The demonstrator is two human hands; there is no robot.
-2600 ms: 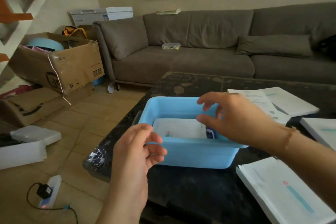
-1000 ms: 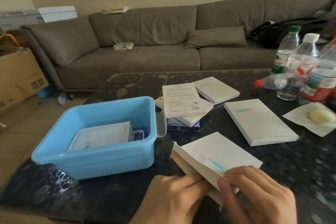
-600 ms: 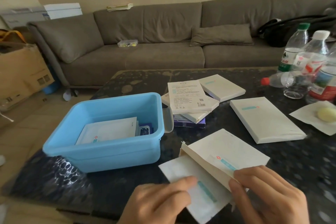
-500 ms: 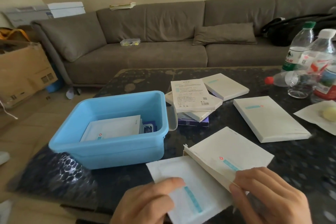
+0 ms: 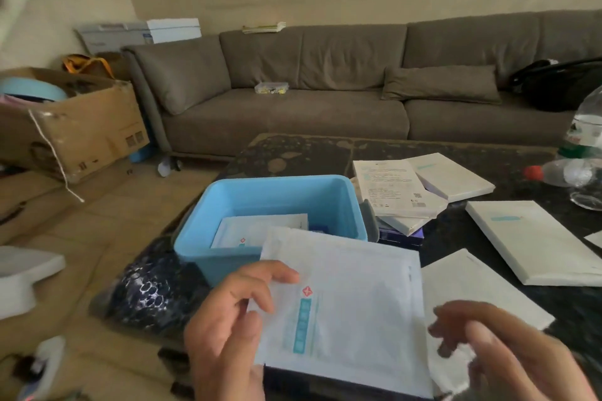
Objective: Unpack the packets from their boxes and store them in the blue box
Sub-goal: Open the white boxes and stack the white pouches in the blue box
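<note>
Item in progress: left hand (image 5: 228,329) is pinching one white packet (image 5: 345,309) just before the blue box (image 5: 195,238); right hand (image 5: 508,355) is hovering loosely curled, holding nothing. Already stored: one packet (image 5: 257,231) visible inside. Remaining, apparently: several white boxes (image 5: 537,241) lying on the tabletop (image 5: 309,153).

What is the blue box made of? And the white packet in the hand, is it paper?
The blue box looks like smooth moulded plastic: rounded corners, a thick rolled rim and an even sheen. The white packet, pinched by the left hand, bends slightly and looks faintly glossy, so probably coated paper or foil laminate; I cannot tell which.
</note>
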